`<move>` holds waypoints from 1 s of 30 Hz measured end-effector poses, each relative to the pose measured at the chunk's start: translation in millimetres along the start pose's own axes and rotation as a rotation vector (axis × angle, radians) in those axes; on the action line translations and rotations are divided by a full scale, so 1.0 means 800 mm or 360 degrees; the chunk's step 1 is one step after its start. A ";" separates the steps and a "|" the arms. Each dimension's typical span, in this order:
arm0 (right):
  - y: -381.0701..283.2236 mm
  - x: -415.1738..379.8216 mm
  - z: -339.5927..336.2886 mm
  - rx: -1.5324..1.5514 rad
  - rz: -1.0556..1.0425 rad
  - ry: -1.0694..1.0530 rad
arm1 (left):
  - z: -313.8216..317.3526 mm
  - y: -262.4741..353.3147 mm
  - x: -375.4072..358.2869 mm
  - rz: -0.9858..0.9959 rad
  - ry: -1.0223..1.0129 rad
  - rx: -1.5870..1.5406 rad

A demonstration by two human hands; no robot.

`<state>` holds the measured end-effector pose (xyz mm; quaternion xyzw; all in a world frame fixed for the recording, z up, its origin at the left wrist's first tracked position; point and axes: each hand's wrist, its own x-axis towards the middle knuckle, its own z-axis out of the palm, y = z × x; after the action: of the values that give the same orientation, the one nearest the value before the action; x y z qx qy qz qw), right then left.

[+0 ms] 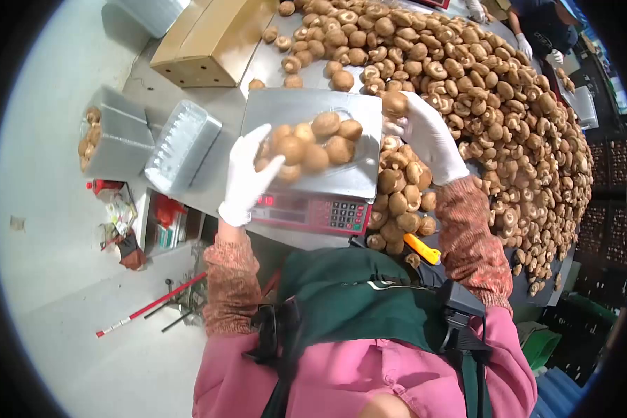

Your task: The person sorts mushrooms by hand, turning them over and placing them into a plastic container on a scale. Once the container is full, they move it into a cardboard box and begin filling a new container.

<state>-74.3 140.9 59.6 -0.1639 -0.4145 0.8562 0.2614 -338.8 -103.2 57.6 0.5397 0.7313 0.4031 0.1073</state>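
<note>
A digital scale (362,177) with a metal top and red front panel sits in front of me. On its plate, a cluster of brown mushrooms (315,157) lies in a clear plastic tray (359,167). My left hand (247,171), in a white glove, is at the tray's left end, thumb and fingers spread around the nearest mushrooms. My right hand (428,132), also gloved, is closed on a single mushroom (395,104) just past the scale's right edge. Red digits glow on the display, partly covered by my left hand.
A large mushroom heap (494,104) spreads over the table to the right. Stacked clear trays (181,146) stand left of the scale, with a cardboard box (205,42) behind. A yellow-handled tool (422,249) lies near my waist. Another person's gloved hand (524,46) shows at the far right.
</note>
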 end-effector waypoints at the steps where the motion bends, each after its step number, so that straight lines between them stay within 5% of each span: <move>1: 0.000 -0.014 -0.003 -0.0001 0.0037 0.0005 | -0.003 -0.003 0.003 -0.0031 0.0010 -0.0015; 5: 0.004 -0.085 -0.010 -0.0187 0.0071 0.0446 | -0.013 -0.017 0.017 0.0109 0.0193 -0.0004; 9: 0.013 -0.151 -0.024 -0.0091 0.0011 0.0553 | -0.042 0.000 0.026 -0.0120 0.0152 -0.0026; 10: 0.006 -0.161 0.003 -0.0093 0.0089 0.0792 | -0.045 -0.001 0.026 -0.0145 0.0161 -0.0027; 13: 0.022 -0.187 -0.034 -0.0022 0.0033 0.0439 | -0.044 -0.002 0.025 -0.0158 0.0162 -0.0083; 18: 0.013 -0.162 0.004 -0.0706 0.0175 0.0778 | -0.023 -0.001 0.013 -0.0153 0.0074 -0.0135; 21: 0.008 -0.125 0.035 -0.1417 0.0027 0.0457 | -0.013 0.004 0.006 -0.0129 0.0069 -0.0078; 24: 0.018 -0.090 0.065 -0.1515 0.0105 0.0187 | -0.004 0.003 -0.001 -0.0110 0.0076 -0.0105; 27: 0.047 -0.060 0.094 -0.2245 -0.0345 -0.0030 | 0.008 0.011 -0.003 -0.0153 -0.0008 -0.0140; 30: 0.067 -0.041 0.119 -0.2659 -0.0617 -0.0211 | 0.027 0.002 -0.003 0.0148 0.0099 0.0090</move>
<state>-111.9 34.4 76.8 -0.1785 -0.9439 0.2185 0.1719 -323.7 -95.2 43.8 0.5631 0.7195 0.4033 0.0505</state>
